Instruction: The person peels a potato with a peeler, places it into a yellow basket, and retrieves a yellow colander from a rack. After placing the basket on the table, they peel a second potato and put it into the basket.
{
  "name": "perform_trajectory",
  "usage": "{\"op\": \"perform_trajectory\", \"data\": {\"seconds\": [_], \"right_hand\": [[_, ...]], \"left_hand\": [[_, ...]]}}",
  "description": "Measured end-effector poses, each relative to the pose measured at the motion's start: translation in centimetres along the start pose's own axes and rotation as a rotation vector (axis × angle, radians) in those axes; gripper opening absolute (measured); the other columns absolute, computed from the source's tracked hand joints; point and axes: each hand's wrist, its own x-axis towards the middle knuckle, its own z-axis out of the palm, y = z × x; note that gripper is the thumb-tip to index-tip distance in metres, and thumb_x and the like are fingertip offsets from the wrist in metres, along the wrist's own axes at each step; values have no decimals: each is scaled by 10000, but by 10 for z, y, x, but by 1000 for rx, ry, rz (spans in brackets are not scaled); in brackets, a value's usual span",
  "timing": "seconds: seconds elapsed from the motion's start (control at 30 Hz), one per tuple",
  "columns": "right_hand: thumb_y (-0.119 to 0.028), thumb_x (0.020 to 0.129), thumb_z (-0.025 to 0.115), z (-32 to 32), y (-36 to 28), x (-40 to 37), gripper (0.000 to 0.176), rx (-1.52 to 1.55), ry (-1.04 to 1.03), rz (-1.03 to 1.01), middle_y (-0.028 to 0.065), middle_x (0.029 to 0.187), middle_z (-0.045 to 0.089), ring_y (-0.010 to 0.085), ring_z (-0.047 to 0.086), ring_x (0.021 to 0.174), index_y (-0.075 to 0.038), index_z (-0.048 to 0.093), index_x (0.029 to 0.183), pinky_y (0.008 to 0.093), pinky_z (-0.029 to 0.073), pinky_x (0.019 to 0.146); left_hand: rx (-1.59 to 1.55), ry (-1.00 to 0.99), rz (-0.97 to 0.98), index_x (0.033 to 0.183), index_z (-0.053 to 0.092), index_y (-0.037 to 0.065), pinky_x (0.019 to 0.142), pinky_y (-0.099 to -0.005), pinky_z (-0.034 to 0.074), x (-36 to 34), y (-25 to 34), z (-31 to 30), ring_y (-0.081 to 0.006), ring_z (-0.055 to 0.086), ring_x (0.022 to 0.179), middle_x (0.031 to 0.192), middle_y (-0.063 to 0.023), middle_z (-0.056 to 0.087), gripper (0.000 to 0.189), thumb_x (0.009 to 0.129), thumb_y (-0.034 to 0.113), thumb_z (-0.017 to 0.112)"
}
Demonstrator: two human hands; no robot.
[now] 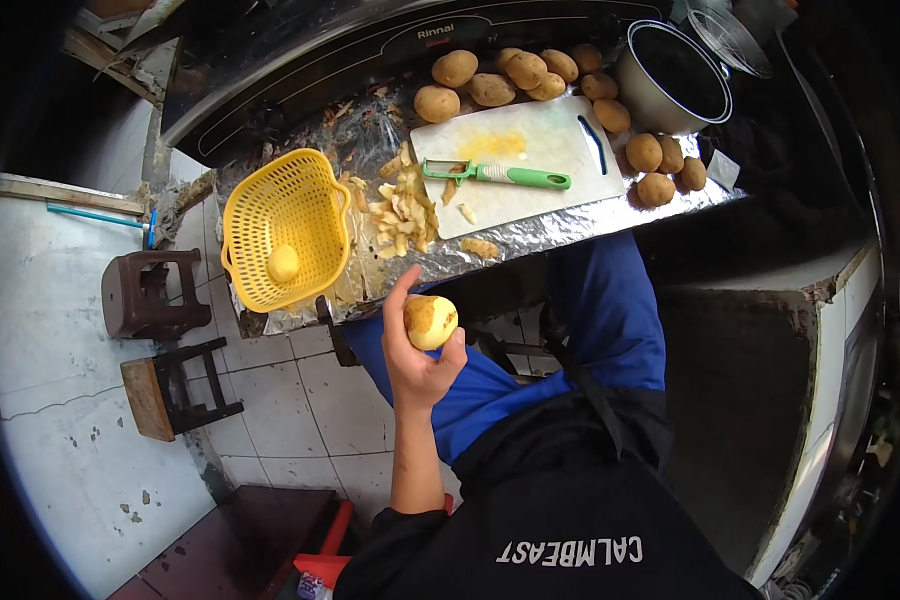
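Observation:
My left hand (420,365) is closed round a partly peeled potato (431,322), held above my lap just off the counter's front edge. Its left side still has brown skin; the right side is pale yellow. Nowhere in view is my right hand. A green-handled peeler (510,176) lies across the white cutting board (560,130), which has a yellow wet stain. Left of the board is a heap of potato peelings (403,213). The yellow basket (288,178) further left holds one peeled potato (283,263).
Several unpeeled potatoes (492,90) sit along the board's back, with more (656,189) at its right. A metal pot (660,80) stands at the back right. The counter is foil-covered (530,235). Stools (155,290) stand on the floor at left.

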Motion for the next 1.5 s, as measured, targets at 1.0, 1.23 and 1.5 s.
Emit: {"op": "perform_trajectory", "data": {"seconds": [1.0,1.23,1.5], "right_hand": [[-84,885,656,49,-430,-39,223,-202,-209,-1655,153,971,699,277,699,863,-16,659,1097,363,549,768],[-232,848,694,110,-457,16,405,-466,461,-1813,132,1203,625,312,575,1156,-60,617,1206,438,462,924],[-281,811,786,90,-412,-97,443,-72,-545,-1763,109,1017,688,242,661,940,-22,672,1153,334,518,824]], "left_hand": [[-295,171,-26,1290,439,22,807,-244,475,-41,30,35,-101,516,901,1058,-48,511,537,837,59,725],[-39,202,110,1267,468,7,697,-247,511,-37,29,24,-104,583,764,905,-53,605,523,837,83,756],[-84,243,74,1270,493,-7,886,-284,497,-33,49,32,-146,587,1009,1165,-94,571,543,826,97,789]]}}
